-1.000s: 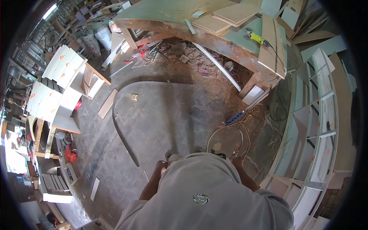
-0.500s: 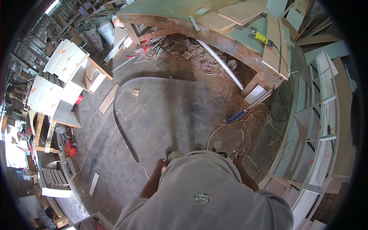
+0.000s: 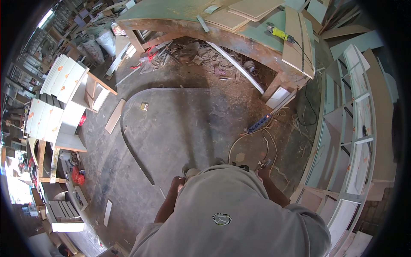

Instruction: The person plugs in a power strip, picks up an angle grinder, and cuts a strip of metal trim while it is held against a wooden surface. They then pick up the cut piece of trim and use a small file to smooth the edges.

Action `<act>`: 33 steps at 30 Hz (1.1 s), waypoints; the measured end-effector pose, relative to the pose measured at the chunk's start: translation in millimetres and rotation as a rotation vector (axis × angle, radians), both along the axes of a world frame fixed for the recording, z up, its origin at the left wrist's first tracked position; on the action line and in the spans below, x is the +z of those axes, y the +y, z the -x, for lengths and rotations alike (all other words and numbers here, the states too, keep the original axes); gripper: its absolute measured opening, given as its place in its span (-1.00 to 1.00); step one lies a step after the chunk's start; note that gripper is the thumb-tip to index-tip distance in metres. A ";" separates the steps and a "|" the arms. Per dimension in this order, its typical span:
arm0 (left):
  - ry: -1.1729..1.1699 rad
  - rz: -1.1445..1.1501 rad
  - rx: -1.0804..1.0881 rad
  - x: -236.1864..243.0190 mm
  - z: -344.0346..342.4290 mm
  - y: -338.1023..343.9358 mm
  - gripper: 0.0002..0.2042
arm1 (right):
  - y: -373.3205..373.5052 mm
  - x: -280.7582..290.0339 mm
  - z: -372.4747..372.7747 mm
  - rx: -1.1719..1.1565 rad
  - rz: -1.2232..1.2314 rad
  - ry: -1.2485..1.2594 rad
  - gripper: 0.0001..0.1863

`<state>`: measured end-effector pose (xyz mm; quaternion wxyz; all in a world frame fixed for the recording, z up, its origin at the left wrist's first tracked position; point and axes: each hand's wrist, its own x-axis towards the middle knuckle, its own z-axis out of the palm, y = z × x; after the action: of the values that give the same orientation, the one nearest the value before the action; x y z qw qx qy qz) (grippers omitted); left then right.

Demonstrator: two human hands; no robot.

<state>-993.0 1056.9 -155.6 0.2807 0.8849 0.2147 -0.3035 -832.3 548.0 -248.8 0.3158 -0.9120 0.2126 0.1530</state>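
At the left side of my grey shirt (image 3: 231, 201), my left hand (image 3: 177, 183) hangs low with its fingers curled in. The shirt covers part of it, so what it holds, if anything, is hidden. My right hand (image 3: 264, 172) is at the other side of the shirt, closed around a small thing too unclear to name. A long dark curved strip (image 3: 136, 157) lies on the floor ahead, its near end close to my left hand. Loose pale cable (image 3: 231, 150) lies beyond my right hand.
A green-topped workbench (image 3: 171, 15) stands ahead, bearing boards and a yellow-green power tool (image 3: 279, 33). Scraps (image 3: 205, 58) pile beneath it. A blue power strip (image 3: 258, 123) lies on the floor. White cabinet parts (image 3: 68, 81) stand left; a long shelf frame (image 3: 359, 141) runs along the right.
The view has shifted slightly, so the bench and floor things sit a little further left and higher. Both hands stay low beside the shirt.
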 end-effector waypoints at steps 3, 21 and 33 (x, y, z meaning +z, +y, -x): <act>0.024 0.158 0.249 -26.5 9.3 11.6 -0.73 | -4.1 -17.3 -1.7 0.013 0.029 0.046 -0.66; -0.004 -0.017 -0.368 -116.6 1.0 86.8 -0.76 | 16.5 12.0 23.0 -0.132 0.122 0.230 -0.51; -0.214 0.131 -0.965 -79.9 -126.8 136.9 -0.75 | 73.0 81.0 199.2 -0.668 0.090 0.336 -0.54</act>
<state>-866.2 1193.8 -235.5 0.1839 0.8900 -0.2688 -0.3192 -1031.5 621.1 -167.7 0.2687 -0.7674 0.5537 0.1798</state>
